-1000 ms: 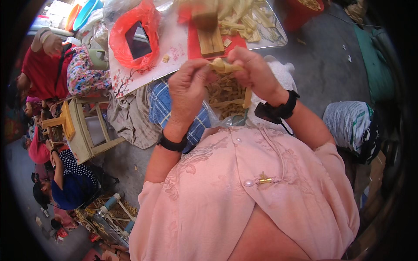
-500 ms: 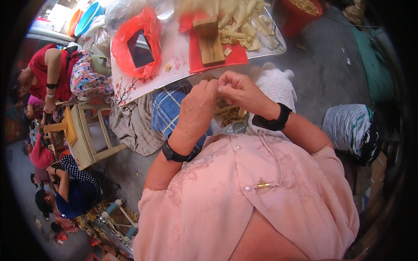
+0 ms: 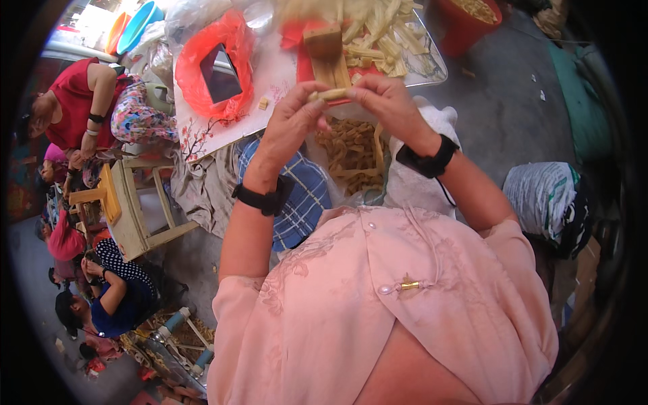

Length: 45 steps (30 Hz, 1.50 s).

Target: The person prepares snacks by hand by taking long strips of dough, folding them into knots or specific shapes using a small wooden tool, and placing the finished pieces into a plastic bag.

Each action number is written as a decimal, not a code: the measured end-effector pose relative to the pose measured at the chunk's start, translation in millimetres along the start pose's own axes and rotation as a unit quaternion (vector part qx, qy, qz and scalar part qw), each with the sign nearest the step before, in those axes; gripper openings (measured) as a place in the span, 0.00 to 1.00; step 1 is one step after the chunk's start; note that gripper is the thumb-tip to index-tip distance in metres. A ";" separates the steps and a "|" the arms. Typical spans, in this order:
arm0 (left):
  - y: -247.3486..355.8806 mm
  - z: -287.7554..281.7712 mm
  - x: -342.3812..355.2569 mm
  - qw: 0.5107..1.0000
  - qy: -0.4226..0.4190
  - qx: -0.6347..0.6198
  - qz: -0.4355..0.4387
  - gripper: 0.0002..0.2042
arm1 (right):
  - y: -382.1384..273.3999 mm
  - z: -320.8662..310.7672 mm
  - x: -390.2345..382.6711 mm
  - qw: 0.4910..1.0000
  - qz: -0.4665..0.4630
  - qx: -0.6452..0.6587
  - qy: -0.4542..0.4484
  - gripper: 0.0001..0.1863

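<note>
My left hand [image 3: 291, 125] and my right hand [image 3: 386, 102] meet in front of me and pinch the two ends of a short pale strip [image 3: 333, 94], held level between the fingertips. Both wrists carry black bands. Below the hands lies a clear bag [image 3: 351, 155] filled with tan curled strips. Just past the hands stands a small wooden block [image 3: 325, 48] on a red mat [image 3: 302, 64], with a heap of pale long strips [image 3: 378, 34] behind it on the table [image 3: 236, 115].
A red plastic bag [image 3: 219, 67] lies on the table's left part. A blue checked cloth [image 3: 304, 196] covers my lap. A pale wooden stool [image 3: 138, 209] stands at left, with several people sitting around it. A striped sack [image 3: 550, 199] lies at right, a red bucket [image 3: 469, 23] farther back.
My hands dipped toward the bag, then rose again toward the wooden block. They now hold a short pale strip stretched between them instead of a crumpled tan piece.
</note>
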State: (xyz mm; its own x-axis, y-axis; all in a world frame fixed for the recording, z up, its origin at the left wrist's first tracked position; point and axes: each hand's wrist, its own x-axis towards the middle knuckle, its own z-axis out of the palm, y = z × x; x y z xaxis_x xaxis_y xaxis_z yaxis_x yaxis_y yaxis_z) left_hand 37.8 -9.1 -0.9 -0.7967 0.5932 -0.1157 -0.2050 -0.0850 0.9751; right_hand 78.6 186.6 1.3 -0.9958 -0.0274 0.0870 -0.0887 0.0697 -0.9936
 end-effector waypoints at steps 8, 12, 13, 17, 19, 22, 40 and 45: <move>-5.0 -6.8 31.6 0.991 0.077 0.103 0.026 0.08 | 22.0 -10.6 28.9 0.999 0.038 -0.030 0.016 0.13; -7.1 -9.4 40.7 0.985 0.087 0.137 0.054 0.08 | 18.9 -10.0 38.2 0.999 0.028 -0.013 0.035 0.14; -8.6 -11.1 43.4 0.985 0.087 0.137 0.055 0.08 | 16.4 -9.2 40.7 0.999 0.028 -0.013 0.035 0.14; -19.1 -18.0 57.9 0.943 0.137 0.288 0.094 0.09 | 28.9 -7.9 52.3 0.994 -0.025 -0.086 0.059 0.14; -19.1 -17.7 58.4 0.927 0.146 0.337 0.071 0.11 | 39.2 -5.4 51.7 0.984 -0.052 -0.151 0.076 0.13; -11.7 -14.9 46.3 0.858 0.215 0.467 0.020 0.13 | 39.0 -1.8 41.2 0.960 -0.026 -0.268 0.078 0.12; -8.2 31.1 -32.4 0.934 0.097 -0.324 -0.115 0.11 | -25.3 33.7 -51.9 0.964 -0.236 -0.116 -0.040 0.08; -19.4 36.8 -39.5 0.951 0.028 -0.292 -0.098 0.09 | -42.7 41.3 -51.6 0.996 -0.068 0.006 -0.056 0.07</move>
State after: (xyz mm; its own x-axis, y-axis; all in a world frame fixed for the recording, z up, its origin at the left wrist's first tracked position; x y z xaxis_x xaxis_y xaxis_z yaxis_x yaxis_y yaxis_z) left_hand 94.2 -1.4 -8.3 -0.7364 0.6011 -0.3105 -0.6203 -0.4165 0.6647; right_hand 134.6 143.9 36.2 -0.9658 -0.1468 0.2137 -0.2223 0.0451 -0.9739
